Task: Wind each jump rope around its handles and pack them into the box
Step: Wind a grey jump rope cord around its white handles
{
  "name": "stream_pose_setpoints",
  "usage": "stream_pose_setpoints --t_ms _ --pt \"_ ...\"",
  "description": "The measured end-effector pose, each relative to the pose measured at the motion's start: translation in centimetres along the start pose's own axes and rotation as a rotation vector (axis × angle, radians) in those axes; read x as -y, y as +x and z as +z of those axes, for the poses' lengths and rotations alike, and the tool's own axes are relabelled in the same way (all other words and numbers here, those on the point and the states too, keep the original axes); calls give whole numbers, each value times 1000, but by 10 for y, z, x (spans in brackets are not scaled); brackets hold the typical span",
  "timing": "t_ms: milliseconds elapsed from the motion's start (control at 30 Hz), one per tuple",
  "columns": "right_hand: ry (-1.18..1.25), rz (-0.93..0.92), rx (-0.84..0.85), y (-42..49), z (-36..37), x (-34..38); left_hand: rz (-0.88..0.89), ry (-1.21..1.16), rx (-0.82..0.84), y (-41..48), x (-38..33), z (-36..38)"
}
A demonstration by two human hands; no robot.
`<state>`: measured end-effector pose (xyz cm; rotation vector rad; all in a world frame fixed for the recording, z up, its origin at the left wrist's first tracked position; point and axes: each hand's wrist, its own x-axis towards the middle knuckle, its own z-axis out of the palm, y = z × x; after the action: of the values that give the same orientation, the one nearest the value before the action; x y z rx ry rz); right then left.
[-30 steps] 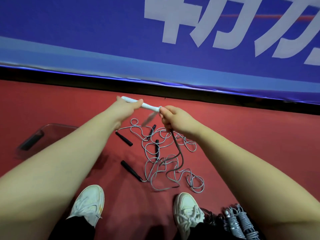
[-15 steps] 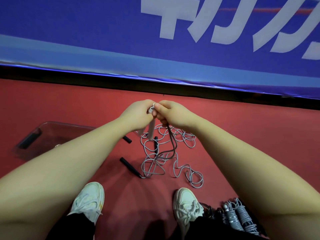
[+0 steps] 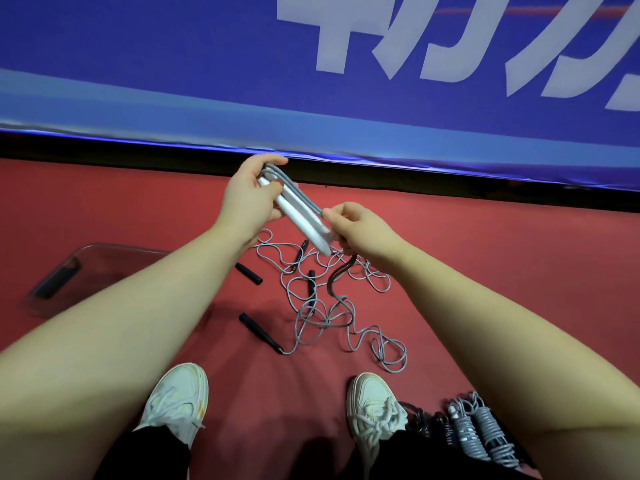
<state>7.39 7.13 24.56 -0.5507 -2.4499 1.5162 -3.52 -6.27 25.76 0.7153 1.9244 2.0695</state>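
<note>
The left forearm (image 3: 138, 306) covers part of the clear box (image 3: 62, 271) and 1 end of a black handle (image 3: 251, 274). The left hand (image 3: 247, 199) hides the upper ends of the 2 white handles (image 3: 304, 221). The right forearm (image 3: 502, 341) hides part of the wound ropes (image 3: 485, 429).

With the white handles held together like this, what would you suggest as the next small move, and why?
Probably the right hand should lay another turn of gray rope over the white handles: the left hand grips them together, few turns are on, and most rope trails to the floor.
</note>
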Motion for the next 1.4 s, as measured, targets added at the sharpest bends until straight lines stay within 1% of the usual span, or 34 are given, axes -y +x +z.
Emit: stream_pose_setpoints --t_ms 100,133,267,367,433,500,533,600,667,733,800,900,1033,1133,1200,1233,1267,1367,1400 --pt "34 37 -40 2 0 -4 -4 -89 -32 -2 -7 5" --pt "-15 33 -51 2 0 -4 -16 -106 -47 -1 -8 4" --pt "-359 -43 -74 2 2 0 -83 -209 -121 2 -8 -2" --pt "-476 -47 -77 5 5 7 -115 -279 -150 4 -10 -5" --pt "-408 -44 -24 4 7 9 -147 -337 -154 4 -9 -7" --pt "-189 -35 40 1 8 7 -173 -380 -153 5 -8 -11" --pt "-79 -33 45 0 9 5 -181 -400 -152 5 -8 -12" --pt "-2 -37 -11 1 11 2 -187 -452 -135 4 -9 -13" --pt "-62 -48 -59 3 9 5 -188 -475 -110 3 -11 -14" --pt "-113 -68 -45 3 7 8 -208 -487 -91 3 -9 -17" --pt "-109 -89 -27 2 7 10 -246 -506 -83 2 -6 -21" --pt "-101 -127 -53 -1 11 10 -310 -535 -109 1 -2 -22" --pt "-136 -150 -105 -2 13 11 -362 -639 -180 -2 -5 -17" --pt "-234 -186 -148 -1 13 12 -394 -667 -182 -2 -7 -14" --pt "-329 -212 -160 0 8 13 -412 -643 -115 -4 -7 -16" --pt "-361 -220 -159 0 5 13 -406 -609 -56 -3 -5 -21" --pt "-388 -227 -153 0 0 12 -395 -554 45 -5 -4 -27" --pt "-494 -282 -97 -4 -12 11 -386 -266 425 -10 0 -60" --pt "-540 -309 -64 -6 -15 11 -401 -191 515 -12 -1 -67"
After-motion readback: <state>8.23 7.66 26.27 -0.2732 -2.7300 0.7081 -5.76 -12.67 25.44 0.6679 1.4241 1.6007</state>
